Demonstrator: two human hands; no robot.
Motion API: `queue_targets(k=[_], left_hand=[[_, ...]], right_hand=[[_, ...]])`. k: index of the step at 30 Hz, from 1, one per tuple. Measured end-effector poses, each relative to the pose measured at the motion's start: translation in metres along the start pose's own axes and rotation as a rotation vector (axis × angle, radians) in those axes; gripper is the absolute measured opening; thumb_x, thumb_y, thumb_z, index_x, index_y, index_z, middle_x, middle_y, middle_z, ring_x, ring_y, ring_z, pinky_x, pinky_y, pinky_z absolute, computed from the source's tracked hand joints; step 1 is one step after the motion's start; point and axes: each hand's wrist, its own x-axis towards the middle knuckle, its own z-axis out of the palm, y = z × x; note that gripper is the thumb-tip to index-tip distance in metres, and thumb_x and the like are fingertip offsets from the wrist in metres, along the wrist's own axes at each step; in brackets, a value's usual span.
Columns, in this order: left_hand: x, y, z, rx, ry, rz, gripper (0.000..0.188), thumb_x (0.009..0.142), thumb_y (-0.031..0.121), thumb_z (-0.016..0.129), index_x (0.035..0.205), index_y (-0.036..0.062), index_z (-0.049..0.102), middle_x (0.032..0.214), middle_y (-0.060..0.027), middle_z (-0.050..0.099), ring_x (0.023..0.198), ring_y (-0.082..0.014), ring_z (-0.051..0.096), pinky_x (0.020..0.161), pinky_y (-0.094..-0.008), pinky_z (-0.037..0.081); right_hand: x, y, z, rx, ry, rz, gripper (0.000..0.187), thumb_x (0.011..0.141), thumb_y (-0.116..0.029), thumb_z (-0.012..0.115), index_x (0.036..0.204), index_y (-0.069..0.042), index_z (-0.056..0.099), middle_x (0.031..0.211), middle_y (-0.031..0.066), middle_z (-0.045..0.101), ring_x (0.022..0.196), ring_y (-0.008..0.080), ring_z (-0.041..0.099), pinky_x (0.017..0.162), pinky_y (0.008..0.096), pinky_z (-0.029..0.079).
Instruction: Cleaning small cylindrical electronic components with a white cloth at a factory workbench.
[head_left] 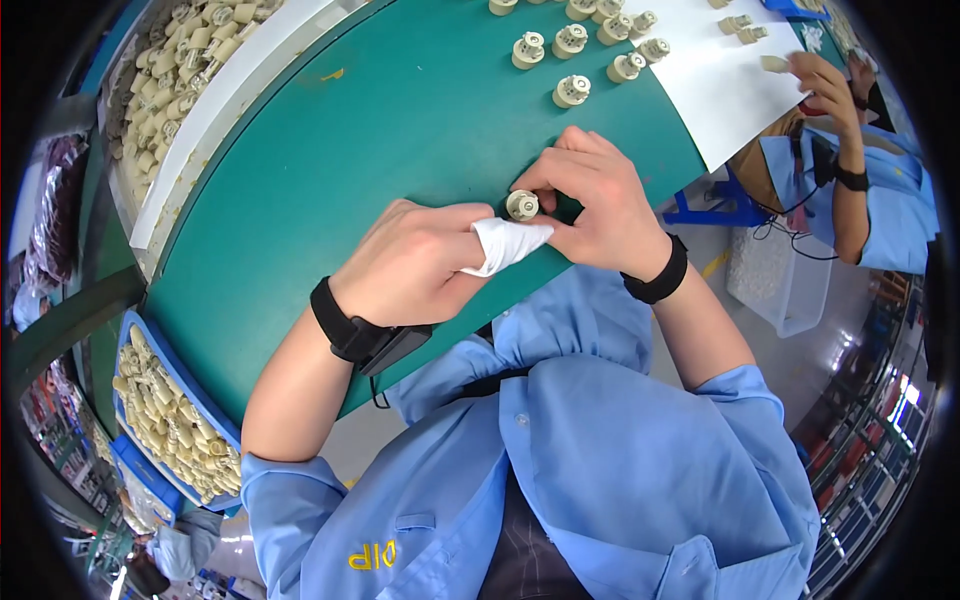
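A small cream cylindrical part [522, 205] with a round, component-covered end is pinched in the fingers of my right hand [603, 205], just above the green table. My left hand [415, 255] is closed beside it, a white cloth [505, 246] wrapped about its fingertips and reaching under the part toward my right thumb. Past my hands, several similar cream parts [571, 91] stand upright on the green table [400, 130]. The underside of the held part is hidden by my fingers and the cloth.
At the upper left, a white-walled trough [215, 115] is heaped with cream parts. A blue bin [180, 365] of more parts sits left of the table. White paper [715, 110] lies at the right, where another person's hand [825, 90] holds a similar part. A translucent tub [800, 290] stands below.
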Motion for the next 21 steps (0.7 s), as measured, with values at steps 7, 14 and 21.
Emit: queue_targets(k=[7,14,21], left_hand=[[0.002,-0.002,-0.01,0.437,0.092,0.058,0.014,0.059,-0.002,0.062,0.069,0.009,0.062,0.072,-0.0037,0.052,0.059,-0.0268,0.057,0.047,-0.0394,0.041],[-0.004,-0.019,-0.026,0.335,0.1,0.086,0.015,0.056,-0.003,0.059,0.064,0.0096,0.062,0.072,-0.0043,0.053,0.057,-0.0263,0.056,0.046,-0.0387,0.041],[0.002,-0.006,-0.013,0.431,0.058,0.148,0.015,0.056,-0.003,0.059,0.065,0.0093,0.061,0.071,-0.0047,0.052,0.055,-0.0254,0.055,0.045,-0.0377,0.041]], right_hand=[[-0.004,0.002,0.002,0.01,0.009,0.018,0.024,0.06,-0.006,0.076,0.081,-0.011,0.068,0.058,-0.004,0.048,0.062,0.0152,0.046,0.063,0.0293,0.038],[-0.004,0.003,0.001,0.038,0.015,-0.012,0.024,0.06,-0.007,0.077,0.082,-0.012,0.068,0.057,-0.0041,0.048,0.062,0.0154,0.045,0.063,0.0294,0.039],[-0.005,0.003,0.001,0.011,0.025,0.001,0.022,0.062,-0.007,0.078,0.081,-0.011,0.069,0.058,-0.0038,0.048,0.062,0.0158,0.045,0.062,0.0295,0.039]])
